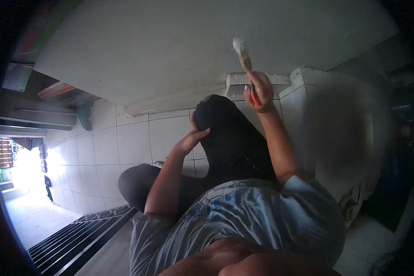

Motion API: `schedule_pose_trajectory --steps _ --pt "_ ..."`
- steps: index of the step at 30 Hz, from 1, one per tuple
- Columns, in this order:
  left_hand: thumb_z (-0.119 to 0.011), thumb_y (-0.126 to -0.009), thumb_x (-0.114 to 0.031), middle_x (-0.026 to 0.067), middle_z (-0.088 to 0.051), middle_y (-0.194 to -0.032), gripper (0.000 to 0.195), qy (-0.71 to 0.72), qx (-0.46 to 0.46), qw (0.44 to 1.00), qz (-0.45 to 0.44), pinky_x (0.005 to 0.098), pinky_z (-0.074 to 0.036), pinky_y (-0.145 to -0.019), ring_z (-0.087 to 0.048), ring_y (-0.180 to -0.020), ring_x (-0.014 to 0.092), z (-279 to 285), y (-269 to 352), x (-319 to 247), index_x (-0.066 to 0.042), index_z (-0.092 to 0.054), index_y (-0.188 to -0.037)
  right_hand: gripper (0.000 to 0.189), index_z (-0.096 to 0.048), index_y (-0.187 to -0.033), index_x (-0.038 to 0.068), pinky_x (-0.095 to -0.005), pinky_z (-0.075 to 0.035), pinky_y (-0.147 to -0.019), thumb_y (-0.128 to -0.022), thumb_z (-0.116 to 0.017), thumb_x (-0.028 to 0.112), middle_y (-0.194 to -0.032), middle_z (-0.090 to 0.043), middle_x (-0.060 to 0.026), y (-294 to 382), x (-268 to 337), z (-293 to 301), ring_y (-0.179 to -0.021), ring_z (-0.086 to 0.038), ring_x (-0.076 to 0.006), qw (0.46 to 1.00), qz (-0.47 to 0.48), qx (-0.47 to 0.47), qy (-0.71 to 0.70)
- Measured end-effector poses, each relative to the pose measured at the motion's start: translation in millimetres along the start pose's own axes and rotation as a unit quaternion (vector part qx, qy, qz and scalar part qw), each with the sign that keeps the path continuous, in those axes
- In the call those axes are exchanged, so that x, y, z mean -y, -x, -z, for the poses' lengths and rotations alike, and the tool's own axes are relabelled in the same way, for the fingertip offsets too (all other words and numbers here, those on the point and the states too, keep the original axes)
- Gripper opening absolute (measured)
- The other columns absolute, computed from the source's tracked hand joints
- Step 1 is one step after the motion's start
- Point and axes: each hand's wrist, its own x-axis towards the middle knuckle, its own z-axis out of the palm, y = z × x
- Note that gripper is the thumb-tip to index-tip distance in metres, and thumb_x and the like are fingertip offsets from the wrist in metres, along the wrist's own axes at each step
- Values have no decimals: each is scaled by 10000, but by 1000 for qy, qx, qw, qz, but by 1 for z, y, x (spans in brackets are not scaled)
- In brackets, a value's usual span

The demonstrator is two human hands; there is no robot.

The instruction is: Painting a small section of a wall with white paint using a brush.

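Observation:
My right hand (260,89) is closed around the red handle of a paintbrush (245,60). The brush points up and away from me, its bristles whitish with paint and close to the pale wall (158,51); I cannot tell whether they touch it. My left hand (193,134) rests against the side of my bent knee (215,107) in dark trousers, thumb on top and fingers partly hidden behind the leg. It holds no tool.
A pale ledge (258,79) juts from the wall's foot near my right hand. White tiles (132,145) cover the floor. Black metal bars (79,238) run at lower left, near a bright opening (27,165). A cloth-like bundle (352,207) lies at right.

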Motion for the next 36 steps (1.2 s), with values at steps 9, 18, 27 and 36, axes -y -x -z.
schedule_pose_trajectory --steps 9,18,27,36 --pt "-588 -964 -341 127 -486 -1367 660 -9 5 999 30 359 -316 -1096 -440 -1261 236 12 -3 15 50 -333 -1431 499 -518 -1308 60 -404 -534 -781 -832 -670 72 -1084 -595 -162 92 -20 -34 -938 -627 -340 979 -149 136 11" --pt "-610 -955 -327 138 -443 -1401 763 14 15 999 29 365 -335 -1085 -445 -1259 232 17 -12 24 41 -201 -1484 469 -536 -1297 48 -411 -538 -734 -850 -666 106 -1063 -595 -165 98 -18 -20 -900 -629 -329 973 -152 169 -37" --pt "-579 -973 -302 137 -435 -1399 723 -3 -14 999 -31 362 -358 -1060 -456 -1239 230 10 -6 17 32 -194 -1486 543 -498 -1322 44 -410 -536 -750 -810 -679 33 -1068 -597 -171 76 -23 -29 -905 -629 -327 995 -79 48 30" --pt "-651 -911 -312 242 27 -1575 1123 46 49 998 15 376 -83 -1181 -23 -1477 287 -8 10 -22 -53 291 -1466 447 -540 -1257 44 -393 -517 -790 -820 -635 30 -1065 -598 -163 103 -22 -28 -915 -621 -334 968 -209 139 -23"
